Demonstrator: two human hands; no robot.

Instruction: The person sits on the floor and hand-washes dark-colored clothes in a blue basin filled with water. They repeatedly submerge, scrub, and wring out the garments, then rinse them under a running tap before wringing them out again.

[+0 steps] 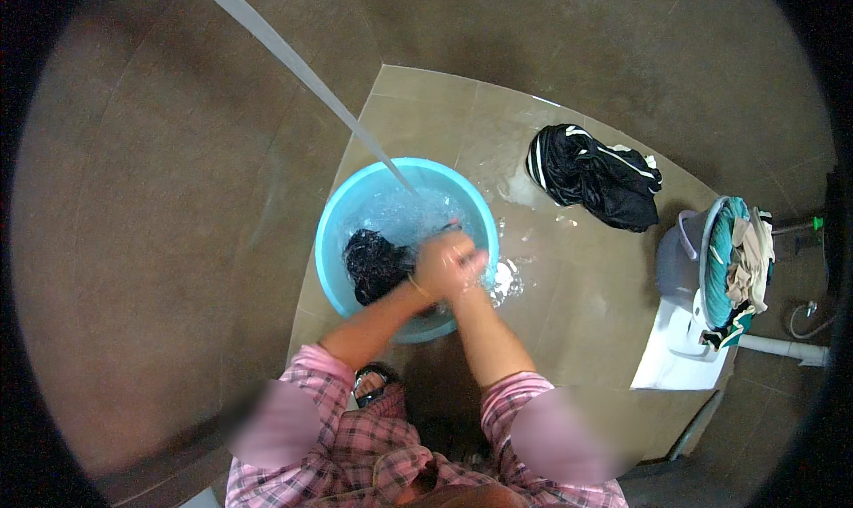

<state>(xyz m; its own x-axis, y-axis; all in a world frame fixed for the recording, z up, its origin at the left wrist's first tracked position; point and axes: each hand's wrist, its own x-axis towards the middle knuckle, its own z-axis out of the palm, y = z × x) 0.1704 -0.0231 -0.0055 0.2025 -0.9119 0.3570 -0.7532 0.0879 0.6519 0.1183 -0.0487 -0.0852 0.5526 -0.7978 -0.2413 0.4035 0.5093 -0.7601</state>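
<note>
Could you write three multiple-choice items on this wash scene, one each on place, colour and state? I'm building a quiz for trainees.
1. Where does the black striped garment lie?
A. in the basin
B. on the wet floor slab, right of the basin
C. over the grey bucket

2. What colour is the basin?
A. light blue
B. red
C. white

3. What state are the hands in?
A. apart, empty
B. pressed together over the basin
C. in the lap

Answers:
1 B, it lies on the slab.
2 A, its rim is light blue.
3 B, the left hand and right hand meet beside the dark wet cloth.
</note>
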